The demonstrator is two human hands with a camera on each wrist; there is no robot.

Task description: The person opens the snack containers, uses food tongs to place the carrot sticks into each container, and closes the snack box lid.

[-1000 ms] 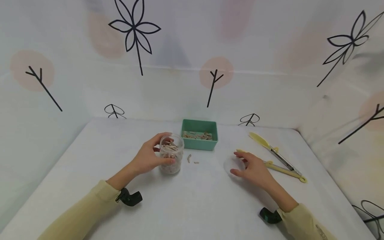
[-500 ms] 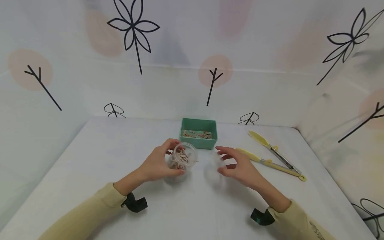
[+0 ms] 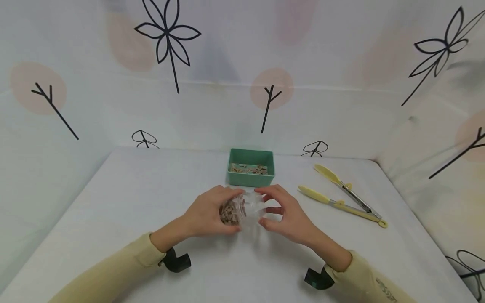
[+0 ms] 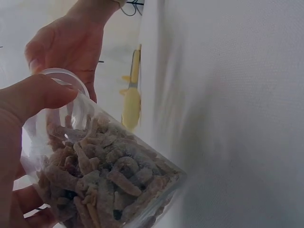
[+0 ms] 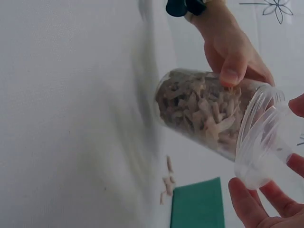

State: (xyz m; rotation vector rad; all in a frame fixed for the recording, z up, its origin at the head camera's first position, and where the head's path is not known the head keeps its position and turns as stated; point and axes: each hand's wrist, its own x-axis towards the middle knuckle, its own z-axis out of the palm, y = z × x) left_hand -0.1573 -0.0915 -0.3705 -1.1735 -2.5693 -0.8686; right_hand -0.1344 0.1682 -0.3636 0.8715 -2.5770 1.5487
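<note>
My left hand (image 3: pixel 208 212) grips a clear plastic jar (image 5: pixel 199 107) round its side. Brown, stick-like dried pieces (image 4: pixel 109 175) fill much of it. The jar is tilted, with its mouth toward my right hand (image 3: pixel 288 216). That hand holds a translucent lid (image 5: pixel 256 152) by the rim, between thumb and fingers, right at the jar's mouth. In the right wrist view the lid sits slightly askew against the threaded neck. Both hands are above the white table, just in front of the green box.
A green rectangular box (image 3: pixel 251 181) with some brown pieces inside stands behind the hands. A few loose pieces (image 5: pixel 168 183) lie beside it. Yellow-tipped tongs (image 3: pixel 348 206) lie spread on the right. A printed white cloth backdrop (image 3: pixel 212 113) encloses the table.
My left hand has lifted the jar and tipped it to the right. My right hand has picked up the lid from the table and brought it left to the jar's mouth.
</note>
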